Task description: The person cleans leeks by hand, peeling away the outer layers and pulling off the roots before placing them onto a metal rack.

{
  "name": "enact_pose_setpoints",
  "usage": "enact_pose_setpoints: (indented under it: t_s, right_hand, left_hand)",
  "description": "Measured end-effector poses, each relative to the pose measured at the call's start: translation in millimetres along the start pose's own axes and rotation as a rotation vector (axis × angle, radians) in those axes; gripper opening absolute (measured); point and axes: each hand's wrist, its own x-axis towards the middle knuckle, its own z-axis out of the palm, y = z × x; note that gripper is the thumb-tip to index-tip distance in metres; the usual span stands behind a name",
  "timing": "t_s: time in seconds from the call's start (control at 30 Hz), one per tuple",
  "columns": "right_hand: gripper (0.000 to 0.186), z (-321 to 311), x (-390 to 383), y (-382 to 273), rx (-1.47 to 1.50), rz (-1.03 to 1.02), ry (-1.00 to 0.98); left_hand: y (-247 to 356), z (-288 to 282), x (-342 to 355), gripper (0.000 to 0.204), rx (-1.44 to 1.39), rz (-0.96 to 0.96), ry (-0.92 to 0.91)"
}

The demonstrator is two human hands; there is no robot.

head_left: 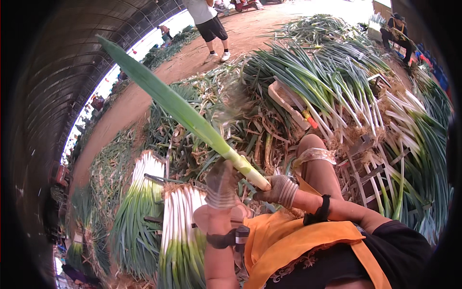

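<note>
A long leek (202,130) slants across the middle, its broad green leaf pointing to the far left and its pale base toward me. At that base is my right hand (280,190), in a grey knit glove, its fingers curled and partly hidden behind the stalk; it appears to grip the leek. Close under the stalk's lower part, my left hand (222,185) is gloved too and smeared by motion, so its fingers cannot be made out. Dark bands circle both wrists. To the left lie trimmed leeks (180,216) in a bundle, white ends away from me.
Another leek bundle (137,207) lies farther left. Leaf scraps (192,96) cover the ground ahead. Untrimmed leeks (313,82) are heaped at the right, by a pale crate (284,101) and a metal rack (365,183). One person (211,29) stands ahead; another (398,36) sits far right.
</note>
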Motion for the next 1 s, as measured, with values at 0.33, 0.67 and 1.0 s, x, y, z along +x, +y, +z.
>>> enact_pose_setpoints:
  t_s: [0.33, 0.67, 1.0]
  right_hand:
    - [0.034, 26, 20, 60, -0.341, -0.092, 0.16]
    - [0.036, 19, 1, 37, -0.018, -0.013, 0.082]
    - [0.036, -11, -12, -1, -0.139, -0.05, 0.087]
  left_hand:
    - [-36, -30, 14, 0.035, 0.406, 0.123, 0.003]
    - [-18, -8, 10, 0.03, -0.188, -0.092, -0.137]
    - [6, 12, -4, 0.03, 0.527, -0.058, -0.116]
